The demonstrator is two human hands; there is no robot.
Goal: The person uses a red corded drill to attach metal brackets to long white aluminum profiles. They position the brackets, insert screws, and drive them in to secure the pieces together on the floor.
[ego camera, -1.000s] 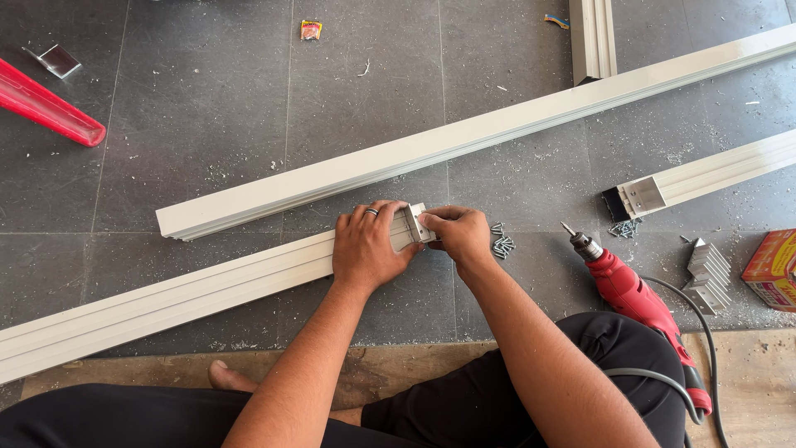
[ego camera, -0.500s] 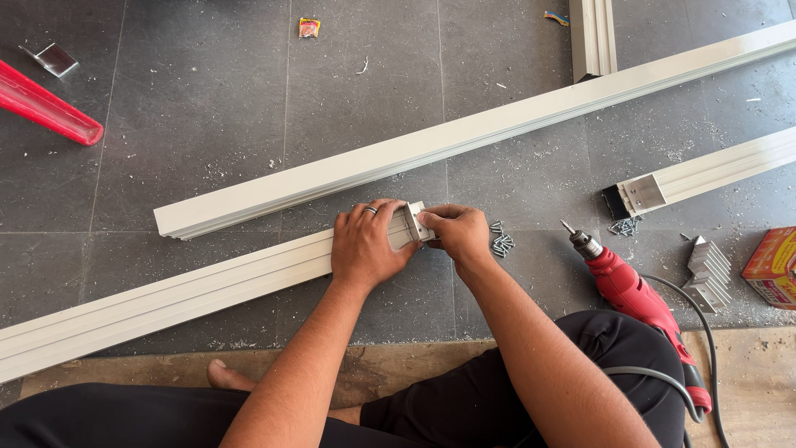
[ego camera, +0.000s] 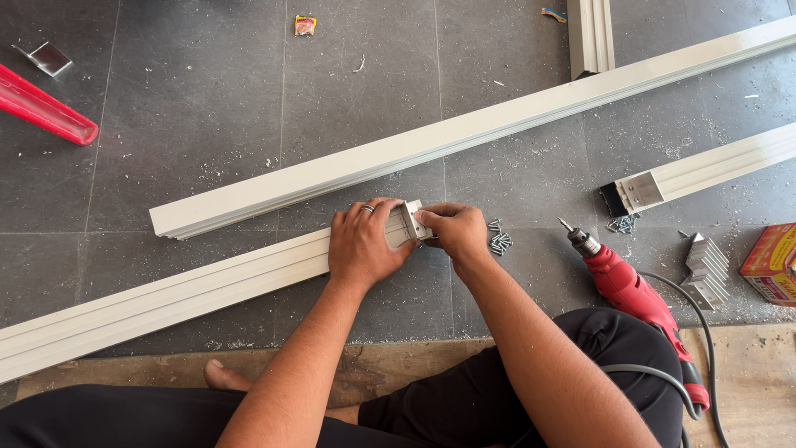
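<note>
A long white aluminium profile (ego camera: 166,303) lies on the dark tiled floor, running from the lower left up to the middle. My left hand (ego camera: 363,245), a ring on one finger, clasps the profile's right end from above. My right hand (ego camera: 452,232) pinches a small metal bracket (ego camera: 410,220) held against that end. A small heap of screws (ego camera: 499,239) lies just right of my right hand.
A second long white profile (ego camera: 464,133) lies parallel behind. A shorter profile (ego camera: 705,170) sits at right, more screws (ego camera: 622,222) by its end. A red corded drill (ego camera: 634,294), metal brackets (ego camera: 706,265) and an orange box (ego camera: 773,264) lie at right. A red bar (ego camera: 41,108) is at far left.
</note>
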